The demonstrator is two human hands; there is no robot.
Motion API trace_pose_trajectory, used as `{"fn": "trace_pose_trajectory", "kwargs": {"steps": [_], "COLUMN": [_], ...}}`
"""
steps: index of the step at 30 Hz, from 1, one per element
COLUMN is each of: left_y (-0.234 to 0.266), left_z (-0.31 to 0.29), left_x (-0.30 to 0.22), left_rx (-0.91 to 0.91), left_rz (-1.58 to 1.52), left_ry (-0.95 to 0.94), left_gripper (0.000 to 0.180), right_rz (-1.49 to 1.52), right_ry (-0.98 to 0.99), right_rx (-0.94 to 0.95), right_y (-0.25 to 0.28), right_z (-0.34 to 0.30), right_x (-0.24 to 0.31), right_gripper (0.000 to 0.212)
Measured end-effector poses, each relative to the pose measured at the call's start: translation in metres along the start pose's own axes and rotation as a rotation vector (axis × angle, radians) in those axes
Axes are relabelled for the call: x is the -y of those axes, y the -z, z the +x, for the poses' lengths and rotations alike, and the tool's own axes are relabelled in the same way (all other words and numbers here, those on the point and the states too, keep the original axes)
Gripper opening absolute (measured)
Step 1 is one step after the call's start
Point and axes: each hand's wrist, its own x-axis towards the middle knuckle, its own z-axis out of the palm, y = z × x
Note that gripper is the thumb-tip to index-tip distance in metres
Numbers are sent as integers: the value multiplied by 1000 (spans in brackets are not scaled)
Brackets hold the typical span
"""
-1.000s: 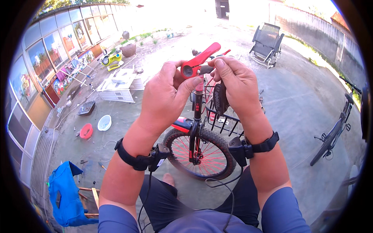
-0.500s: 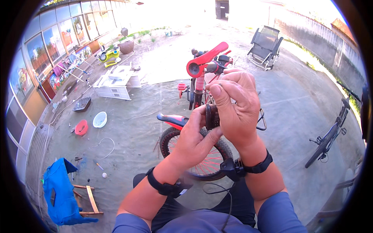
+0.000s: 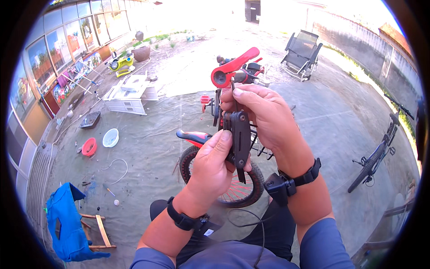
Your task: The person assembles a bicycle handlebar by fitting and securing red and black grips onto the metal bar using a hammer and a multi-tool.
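Note:
A black folding multi-tool (image 3: pixel 242 139) is held up in front of my chest. My left hand (image 3: pixel 214 163) is closed round its body, with the thumb pressed on the side. At its upper end, the fingers of my right hand (image 3: pixel 260 105) pinch a thin dark blade or key that sticks up from it; the fingers partly hide it. Behind the tool stands a bicycle with a red fender (image 3: pixel 193 136), a black tyre (image 3: pixel 186 168) and red spokes. A red part with a round dark socket (image 3: pixel 233 69) rises beyond my right fingers.
To the left lie a white basin (image 3: pixel 110 137), a red basin (image 3: pixel 89 146) and a blue cloth (image 3: pixel 67 224) over a wooden frame. A white cabinet-like piece (image 3: pixel 130 96) lies farther back. At right are a folding chair (image 3: pixel 302 54) and a dark bicycle (image 3: pixel 376 159).
The multi-tool has turned from end-on to its long side facing me. My right hand has lowered and now pinches a piece at its top. The view has shifted slightly.

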Motion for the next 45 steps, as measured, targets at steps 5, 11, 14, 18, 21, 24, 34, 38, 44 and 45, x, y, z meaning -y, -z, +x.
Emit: {"fn": "trace_pose_trajectory", "kwargs": {"steps": [5, 11, 14, 18, 21, 24, 34, 38, 44, 45], "left_y": [0, -2, 1, 4, 2, 2, 14, 6, 9, 11], "left_z": [2, 2, 3, 4, 5, 5, 9, 4, 4, 6], "left_x": [-1, -1, -1, -1, -1, -2, -8, -8, -3, -4], "left_rx": [-19, -34, -16, 17, -34, -33, 114, 37, 37, 60], "left_rz": [28, 7, -37, -100, -33, 38, -91, -27, 179, 171], "left_ry": [-6, 0, 8, 23, 24, 12, 86, -14, -47, -44], "left_gripper": [39, 41, 43, 45, 46, 46, 51, 51, 50, 49], "right_rz": [26, 13, -4, 7, 26, 96, 41, 67, 75, 66], "right_ry": [11, 11, -2, -11, -29, -57, -81, -58, -17, -17], "right_rx": [-14, -3, 7, 15, 12, 29, 119, 74, 42, 53], "right_y": [0, -2, 0, 0, 0, 1, 8, 5, 3, 3], "right_z": [2, 3, 5, 6, 6, 6, 11, 11, 9, 9], "right_x": [-2, 1, 1, 1, 2, 4, 7, 3, 3, 2], "right_gripper": [23, 25, 25, 25, 25, 25, 20, 18, 18, 18]}}
